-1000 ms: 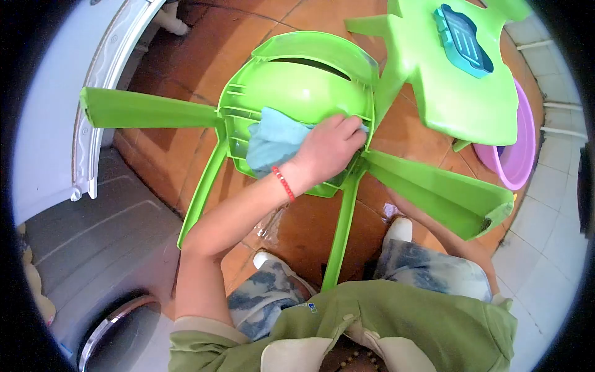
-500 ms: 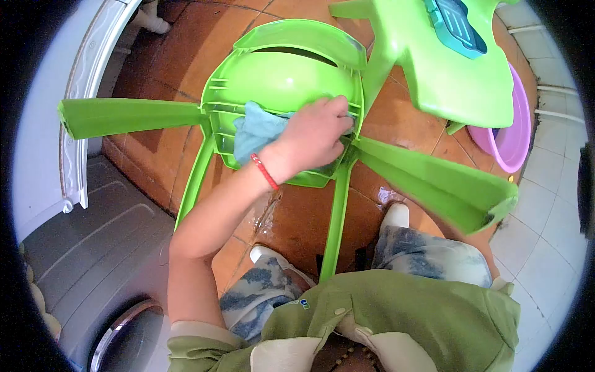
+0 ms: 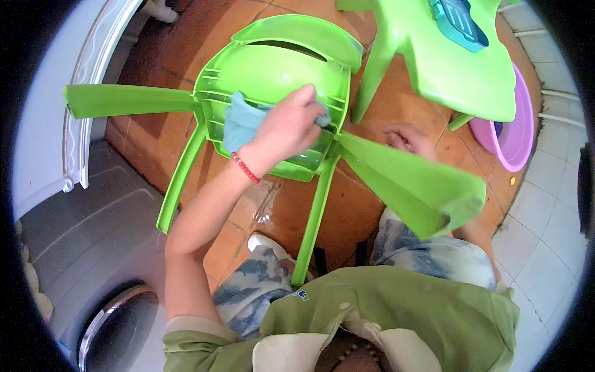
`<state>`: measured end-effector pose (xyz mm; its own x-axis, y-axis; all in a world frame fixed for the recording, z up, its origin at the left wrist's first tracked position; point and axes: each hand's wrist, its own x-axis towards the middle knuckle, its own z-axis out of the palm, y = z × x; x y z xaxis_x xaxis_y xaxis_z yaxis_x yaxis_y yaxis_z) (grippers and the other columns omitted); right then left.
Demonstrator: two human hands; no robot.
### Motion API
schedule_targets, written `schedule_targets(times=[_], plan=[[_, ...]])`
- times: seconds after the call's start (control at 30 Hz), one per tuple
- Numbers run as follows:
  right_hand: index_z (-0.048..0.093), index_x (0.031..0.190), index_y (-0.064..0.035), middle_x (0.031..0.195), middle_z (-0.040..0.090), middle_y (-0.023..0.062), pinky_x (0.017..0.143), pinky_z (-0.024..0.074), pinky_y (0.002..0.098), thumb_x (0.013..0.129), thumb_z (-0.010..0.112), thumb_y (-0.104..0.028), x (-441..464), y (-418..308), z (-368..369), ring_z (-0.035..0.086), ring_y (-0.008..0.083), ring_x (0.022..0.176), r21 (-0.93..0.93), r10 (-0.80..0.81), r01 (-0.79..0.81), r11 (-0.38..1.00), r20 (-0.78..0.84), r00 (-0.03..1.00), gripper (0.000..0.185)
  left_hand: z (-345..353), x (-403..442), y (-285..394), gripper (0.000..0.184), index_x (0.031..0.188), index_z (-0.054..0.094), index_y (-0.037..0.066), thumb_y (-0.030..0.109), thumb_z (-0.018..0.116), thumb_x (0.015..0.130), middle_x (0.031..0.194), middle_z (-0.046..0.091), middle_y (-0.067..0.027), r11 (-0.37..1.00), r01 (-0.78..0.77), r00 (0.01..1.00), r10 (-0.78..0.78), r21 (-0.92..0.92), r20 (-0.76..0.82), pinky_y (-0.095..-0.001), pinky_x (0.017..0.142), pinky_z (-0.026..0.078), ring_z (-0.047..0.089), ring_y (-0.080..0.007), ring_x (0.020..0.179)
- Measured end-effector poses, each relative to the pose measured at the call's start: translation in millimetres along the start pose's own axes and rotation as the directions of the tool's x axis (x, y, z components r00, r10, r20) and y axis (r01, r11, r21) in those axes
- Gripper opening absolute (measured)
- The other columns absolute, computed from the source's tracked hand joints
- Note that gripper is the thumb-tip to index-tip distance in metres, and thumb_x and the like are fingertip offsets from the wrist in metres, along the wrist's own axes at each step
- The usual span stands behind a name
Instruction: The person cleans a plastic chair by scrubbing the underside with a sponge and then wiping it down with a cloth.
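A bright green plastic chair [image 3: 273, 68] lies overturned on the floor, its underside facing me and its legs spread outward. My left hand [image 3: 288, 127], with a red bead bracelet on its wrist, is closed around a light blue cloth [image 3: 242, 124]. It presses the cloth to the ribbed underside of the seat. Beyond the chair leg [image 3: 415, 183] on the right, my right hand [image 3: 410, 139] shows in part. Its fingers are loosely bent with a gap between them, and I see nothing held. The leg hides its wrist.
A second green plastic seat or stool [image 3: 458, 87] stands at upper right, bearing a teal plastic tray-like item [image 3: 460, 25]. Behind it sits a purple basin [image 3: 520, 130]. A grey appliance [image 3: 93, 211] flanks the left side. The tiled floor [image 3: 285, 211] looks wet near my feet.
The chair has shifted and turned slightly to the left, its right leg swinging inward. My left hand and the cloth moved left with it. My right hand has come into view behind the leg.
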<state>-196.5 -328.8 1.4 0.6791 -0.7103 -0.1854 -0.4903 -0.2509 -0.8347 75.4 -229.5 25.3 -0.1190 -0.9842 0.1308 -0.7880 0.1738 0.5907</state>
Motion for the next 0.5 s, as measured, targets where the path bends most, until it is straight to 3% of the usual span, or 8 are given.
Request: schedule_targets(times=[0.17,0.27,0.33,0.47,0.5], plan=[[0.063,0.107,-0.0033,0.102,0.064,0.0172,0.079,0.0486,0.0377,0.086,0.058,-0.011,-13,-26,-34,0.061,0.0319,0.09,0.003,-0.063,0.063,0.998,0.012,0.998,0.024,-8,8,9,0.023,0.093,0.06,-0.001,0.001,0.058,0.071,0.091,0.046,-0.0155,0.968,0.102,0.993,-0.087,0.228,-0.076,-0.0412,0.074,0.046,0.053,-0.0325,0.084],[0.059,0.114,-0.0026,0.108,0.062,0.0166,0.086,0.047,0.0379,0.083,0.062,-0.015,-9,-26,-29,0.059,0.032,0.098,-0.1,-0.264,0.267,0.958,0.041,0.964,0.033,-19,9,9,0.028,0.097,0.061,-0.001,0.0,0.057,0.069,0.093,0.047,-0.0156,0.993,0.114,0.992,-0.112,0.042,-0.06,-0.0413,0.077,0.046,0.053,-0.0327,0.087],[0.053,0.122,-0.0025,0.117,0.059,0.0138,0.093,0.0447,0.0378,0.081,0.066,-0.017,-4,-30,-22,0.056,0.0295,0.107,-0.108,-0.412,0.42,0.901,0.087,0.907,0.045,-17,9,5,0.032,0.099,0.061,-0.001,-0.001,0.056,0.068,0.094,0.048,-0.0159,0.998,0.038,0.999,-0.036,0.048,-0.022,-0.041,0.079,0.046,0.053,-0.0328,0.089],[0.044,0.129,-0.0022,0.121,0.056,0.0078,0.091,0.0437,0.033,0.082,0.069,-0.02,11,-70,-10,0.052,0.0186,0.108,0.04,-0.464,0.464,0.885,-0.018,0.886,0.056,3,23,5,0.034,0.1,0.062,0.0,-0.004,0.053,0.068,0.096,0.05,-0.0154,0.984,-0.149,0.989,0.147,0.101,0.024,-0.0405,0.079,0.047,0.053,-0.0329,0.09],[0.043,0.128,-0.0027,0.12,0.056,0.0078,0.09,0.0435,0.0325,0.082,0.07,-0.019,13,-78,-10,0.052,0.0182,0.107,0.097,-0.45,0.448,0.889,-0.004,0.893,0.056,-1,25,8,0.028,0.095,0.062,0.001,-0.004,0.053,0.069,0.094,0.051,-0.0144,0.989,-0.099,0.994,0.093,0.11,0.057,-0.0417,0.078,0.047,0.054,-0.0334,0.09]])
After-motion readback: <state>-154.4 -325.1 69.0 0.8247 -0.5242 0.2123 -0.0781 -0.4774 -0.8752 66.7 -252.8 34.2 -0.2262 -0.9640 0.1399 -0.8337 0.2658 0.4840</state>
